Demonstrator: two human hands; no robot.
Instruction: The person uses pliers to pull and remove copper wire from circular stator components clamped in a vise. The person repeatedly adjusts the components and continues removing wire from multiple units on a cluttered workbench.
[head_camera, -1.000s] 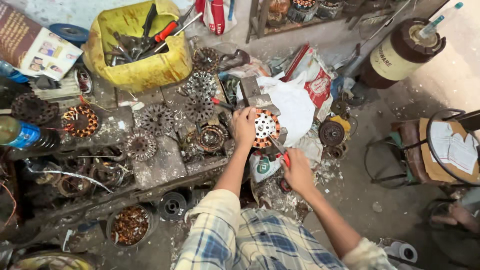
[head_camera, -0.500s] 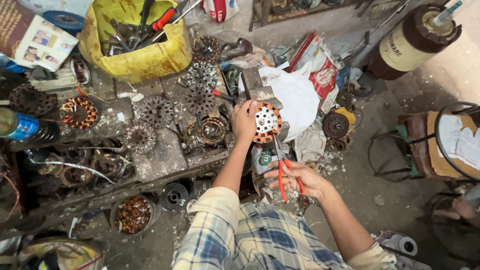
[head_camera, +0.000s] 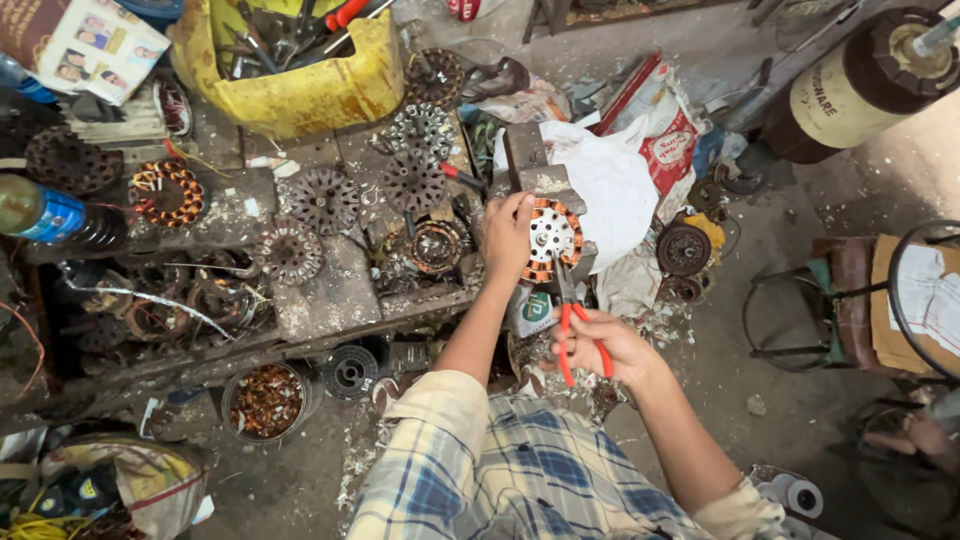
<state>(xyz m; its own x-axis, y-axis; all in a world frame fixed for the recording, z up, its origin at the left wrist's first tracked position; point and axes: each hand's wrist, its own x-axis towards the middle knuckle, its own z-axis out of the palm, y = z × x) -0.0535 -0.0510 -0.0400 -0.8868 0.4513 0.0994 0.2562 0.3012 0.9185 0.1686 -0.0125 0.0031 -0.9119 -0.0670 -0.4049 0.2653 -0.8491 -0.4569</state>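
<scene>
Two hands: left hand (head_camera: 508, 232) on stator (head_camera: 553, 238), right hand (head_camera: 600, 345) w/ pliers (head_camera: 570, 322) below.

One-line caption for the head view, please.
Left hand steadies a copper-wound stator on a cluttered workbench while right hand applies red-handled pliers.

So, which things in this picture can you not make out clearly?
- Pliers tips, head view: too small to tell what they grip on the motor stator.
- Stator's left part: hidden by the left hand.
- Pliers handles: partly covered by the right hand.
- Yellow tub: cut off by the top edge.
</scene>
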